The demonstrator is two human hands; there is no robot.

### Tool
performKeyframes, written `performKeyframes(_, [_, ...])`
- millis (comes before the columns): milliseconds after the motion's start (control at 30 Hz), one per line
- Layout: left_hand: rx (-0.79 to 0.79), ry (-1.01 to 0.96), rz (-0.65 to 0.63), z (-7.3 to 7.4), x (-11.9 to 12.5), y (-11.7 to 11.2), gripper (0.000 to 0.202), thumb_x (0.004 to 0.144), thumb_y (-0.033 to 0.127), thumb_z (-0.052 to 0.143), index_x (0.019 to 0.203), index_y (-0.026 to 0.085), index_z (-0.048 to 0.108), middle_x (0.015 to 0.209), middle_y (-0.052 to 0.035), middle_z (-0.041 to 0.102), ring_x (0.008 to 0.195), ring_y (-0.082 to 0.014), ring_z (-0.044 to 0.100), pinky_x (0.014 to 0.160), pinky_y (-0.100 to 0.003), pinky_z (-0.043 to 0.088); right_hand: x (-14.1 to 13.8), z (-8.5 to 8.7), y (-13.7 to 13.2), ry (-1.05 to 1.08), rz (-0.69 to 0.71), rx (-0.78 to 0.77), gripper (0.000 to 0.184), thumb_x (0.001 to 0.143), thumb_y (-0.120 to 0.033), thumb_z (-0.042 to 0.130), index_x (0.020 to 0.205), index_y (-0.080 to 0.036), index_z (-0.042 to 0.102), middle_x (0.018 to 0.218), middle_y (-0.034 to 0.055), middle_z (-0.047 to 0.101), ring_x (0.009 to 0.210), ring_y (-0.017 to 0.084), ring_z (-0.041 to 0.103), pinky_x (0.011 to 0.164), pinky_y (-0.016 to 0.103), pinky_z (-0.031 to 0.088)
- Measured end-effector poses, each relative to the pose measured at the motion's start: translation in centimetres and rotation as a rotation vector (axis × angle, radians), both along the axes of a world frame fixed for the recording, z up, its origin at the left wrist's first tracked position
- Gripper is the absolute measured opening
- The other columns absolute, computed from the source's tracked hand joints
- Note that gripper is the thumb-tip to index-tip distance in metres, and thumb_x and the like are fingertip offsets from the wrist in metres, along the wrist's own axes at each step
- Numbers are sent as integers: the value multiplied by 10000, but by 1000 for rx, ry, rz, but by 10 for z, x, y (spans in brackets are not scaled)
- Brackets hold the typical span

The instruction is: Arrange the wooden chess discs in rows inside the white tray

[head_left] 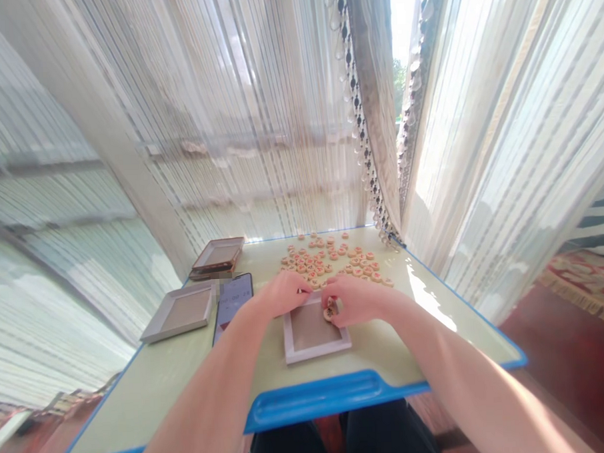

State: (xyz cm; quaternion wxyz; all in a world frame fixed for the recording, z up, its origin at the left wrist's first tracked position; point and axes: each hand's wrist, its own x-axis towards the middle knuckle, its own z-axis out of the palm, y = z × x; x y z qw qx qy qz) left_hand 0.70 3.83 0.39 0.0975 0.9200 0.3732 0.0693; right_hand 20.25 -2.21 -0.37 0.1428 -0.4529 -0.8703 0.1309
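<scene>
A shallow white box with a brown bottom lies on the pale table in front of me. My right hand reaches over its right side, thumb and fingers pinched on a round wooden chess piece with a dark character, low inside the box. My left hand is at the box's far left corner, its fingers drawn together. What those fingers hold, if anything, is hidden. Just beyond both hands many round chess pieces with mostly red characters lie scattered, some touching or overlapping.
A phone with a lit screen lies left of my left arm. Beside it is another shallow box, and a stack of shallow boxes stands behind. The table has a raised blue front edge. String curtains hang around the far side.
</scene>
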Motion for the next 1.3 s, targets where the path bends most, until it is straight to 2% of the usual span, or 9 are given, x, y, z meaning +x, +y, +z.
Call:
performKeyframes(100, [-13,-10,-18,0,0,0,241,756,258,484,788,255,724,714,7,658,711,-147,571,678,-234,393,-1,3,-1,26,3,-27,366,638,-246,661,1004,-266,648,888,17,610,840,187,541,723,273,411])
performKeyframes(233, [-24,-8,-4,-1,0,1,241,745,255,487,793,243,723,699,1,650,714,-149,561,676,-233,394,-4,5,4,-7,-64,-39,199,764,-255,572,914,-249,702,878,34,611,793,168,546,677,259,390])
performKeyframes(300, [-18,-8,-16,-1,0,2,241,741,251,481,774,239,720,699,-2,648,722,-151,558,686,-236,396,-4,5,8,-33,-95,-27,187,788,-229,550,854,-235,724,849,39,614,770,161,544,659,253,377])
performKeyframes(500, [-24,6,-6,-3,0,4,230,726,243,473,722,232,702,669,-1,630,717,-154,551,682,-238,401,-5,1,14,10,-190,-51,207,722,-167,568,836,-243,722,836,27,624,768,154,545,631,235,367])
performKeyframes(667, [-1,-4,-8,-3,1,3,235,731,225,465,729,229,700,710,-3,640,733,-153,557,694,-238,397,-7,-3,16,25,-294,-62,195,707,-191,574,846,-236,702,799,25,619,700,141,524,574,230,335])
performKeyframes(867, [2,-10,-28,-2,1,2,255,738,211,455,739,228,710,708,-3,643,728,-149,565,690,-240,390,-7,-3,14,80,-253,-76,216,707,-175,552,843,-244,704,754,4,618,658,123,511,564,223,331])
performKeyframes(1067, [-8,-1,-23,-3,-1,2,240,755,233,474,748,248,713,701,4,650,723,-150,566,683,-241,387,-7,10,0,43,-40,-110,197,687,-230,606,844,-244,724,832,4,618,695,128,531,601,224,361])
performKeyframes(1167, [13,4,-28,-4,-1,2,228,751,217,478,723,243,703,709,5,648,714,-146,564,675,-239,378,-4,8,2,26,-58,-90,200,703,-273,604,863,-243,720,857,16,626,712,143,538,590,231,352])
performKeyframes(1300, [28,13,-39,-3,0,2,224,732,179,472,690,225,687,697,0,644,712,-146,561,667,-236,374,-2,0,12,16,-128,-7,228,757,-225,523,871,-247,719,855,26,653,760,157,554,629,245,351])
